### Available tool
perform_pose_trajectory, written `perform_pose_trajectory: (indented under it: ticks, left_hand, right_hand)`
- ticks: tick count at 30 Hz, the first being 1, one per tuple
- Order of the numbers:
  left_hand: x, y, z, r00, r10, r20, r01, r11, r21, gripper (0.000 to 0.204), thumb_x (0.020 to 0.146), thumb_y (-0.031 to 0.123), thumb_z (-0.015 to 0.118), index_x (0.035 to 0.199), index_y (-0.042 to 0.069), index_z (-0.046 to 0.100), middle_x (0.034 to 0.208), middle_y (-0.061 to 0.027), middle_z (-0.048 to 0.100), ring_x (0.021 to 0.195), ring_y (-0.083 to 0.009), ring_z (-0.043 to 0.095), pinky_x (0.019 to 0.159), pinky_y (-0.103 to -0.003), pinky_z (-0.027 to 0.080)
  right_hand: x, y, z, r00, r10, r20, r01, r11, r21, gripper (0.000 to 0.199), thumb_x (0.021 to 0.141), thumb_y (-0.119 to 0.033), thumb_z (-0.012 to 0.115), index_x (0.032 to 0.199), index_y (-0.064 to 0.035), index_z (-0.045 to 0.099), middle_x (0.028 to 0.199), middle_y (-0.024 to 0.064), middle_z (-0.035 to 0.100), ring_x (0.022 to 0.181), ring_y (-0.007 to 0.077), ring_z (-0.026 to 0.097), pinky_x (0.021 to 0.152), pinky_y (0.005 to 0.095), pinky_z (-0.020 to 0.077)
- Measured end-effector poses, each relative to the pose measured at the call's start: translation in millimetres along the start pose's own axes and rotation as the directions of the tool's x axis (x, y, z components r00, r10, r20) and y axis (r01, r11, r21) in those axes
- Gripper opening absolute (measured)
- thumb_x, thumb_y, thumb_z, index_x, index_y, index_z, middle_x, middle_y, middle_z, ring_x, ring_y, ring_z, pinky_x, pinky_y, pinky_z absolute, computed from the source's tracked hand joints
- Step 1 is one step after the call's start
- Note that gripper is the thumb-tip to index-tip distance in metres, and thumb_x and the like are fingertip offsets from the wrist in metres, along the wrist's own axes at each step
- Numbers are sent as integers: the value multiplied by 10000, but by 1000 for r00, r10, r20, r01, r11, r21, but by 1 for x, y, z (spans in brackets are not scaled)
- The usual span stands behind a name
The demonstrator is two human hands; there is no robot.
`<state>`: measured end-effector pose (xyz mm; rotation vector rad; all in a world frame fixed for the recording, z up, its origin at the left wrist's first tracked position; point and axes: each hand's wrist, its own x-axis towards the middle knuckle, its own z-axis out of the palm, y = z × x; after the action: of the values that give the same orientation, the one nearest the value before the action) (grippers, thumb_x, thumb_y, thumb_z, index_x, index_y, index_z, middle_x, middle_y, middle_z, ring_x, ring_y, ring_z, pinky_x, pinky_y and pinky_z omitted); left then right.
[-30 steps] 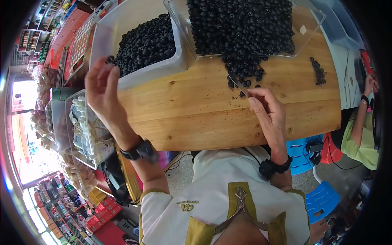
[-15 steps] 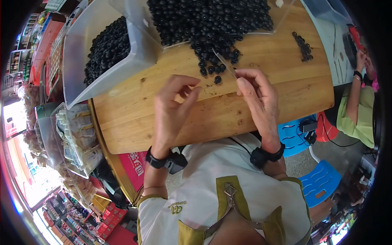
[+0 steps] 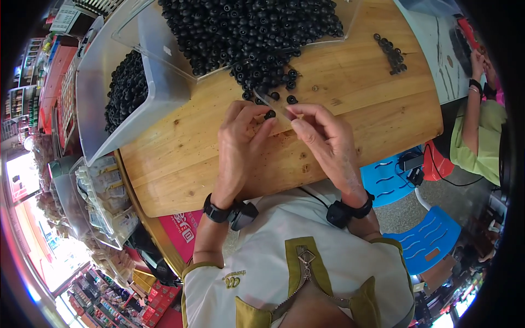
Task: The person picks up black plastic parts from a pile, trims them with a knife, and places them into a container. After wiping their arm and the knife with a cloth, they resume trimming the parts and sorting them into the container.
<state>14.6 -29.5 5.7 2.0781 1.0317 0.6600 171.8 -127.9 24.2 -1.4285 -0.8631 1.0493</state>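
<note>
From the head view I see both hands meeting over the wooden counter, close in front of the body. My left hand has its fingers narrowed around a single black bead, pinched between thumb and fingertip. My right hand sits just beside it, thumb and forefinger drawn tight together on something thin near the bead; it is too fine for me to tell what it is. The two sets of fingertips are nearly touching, with the bead between them.

Just beyond the fingers a few loose black beads lie on the wood, spilling from the big pile of beads that rests on a clear plastic tray. Up and to the left of my left fingers stands a clear plastic bin, tilted, with more black beads inside. Well away to the upper right of my right fingers, a small cluster of beads lies apart on the counter.

Each wrist carries a black band, left and right. At the far right another person in a green top sits by the counter's edge, and blue plastic stools stand below my right forearm.
</note>
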Motion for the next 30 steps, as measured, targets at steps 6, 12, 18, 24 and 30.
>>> perform_pose_trajectory:
  ticks: [6,12,18,24,30]
  left_hand:
    - [-20,-1,-16,971,-210,114,224,638,-736,197,895,-54,645,1090,-40,614,1022,-79,682,954,-130,655,851,-250,531]
    - [-31,-9,-26,981,-190,41,149,599,-786,327,847,31,732,1148,-20,612,1023,-77,687,894,-157,677,831,-301,555]
    - [-38,-15,-32,980,-197,-29,89,560,-824,249,866,8,710,1101,-13,631,1011,-35,677,921,-116,646,825,-244,526]
    - [-42,-18,-39,983,-183,12,94,447,-890,310,823,-5,743,1115,-4,637,1120,-74,643,987,-130,615,880,-262,504]
    - [-45,-22,-41,985,-170,8,80,421,-904,332,817,49,770,1111,-15,630,1124,-83,634,997,-145,611,883,-271,507]
  right_hand:
    - [0,-7,18,981,-147,128,164,978,-128,344,936,-95,648,1270,-27,603,778,-9,547,692,55,476,613,206,406]
    - [-2,-10,33,944,-275,183,304,939,-160,377,911,-69,667,1280,-34,602,931,75,672,757,90,580,694,233,488]
    - [-4,-15,40,937,-288,196,322,931,-173,331,907,-62,670,1232,-28,618,918,67,682,725,80,570,659,226,479]
    - [-3,-21,40,956,-151,251,209,952,-224,183,920,-68,662,1084,-16,601,869,34,673,701,53,550,631,208,458]
    - [-3,-21,44,940,-197,279,260,943,-209,153,926,-86,661,1045,-19,590,865,34,671,705,60,573,636,213,465]
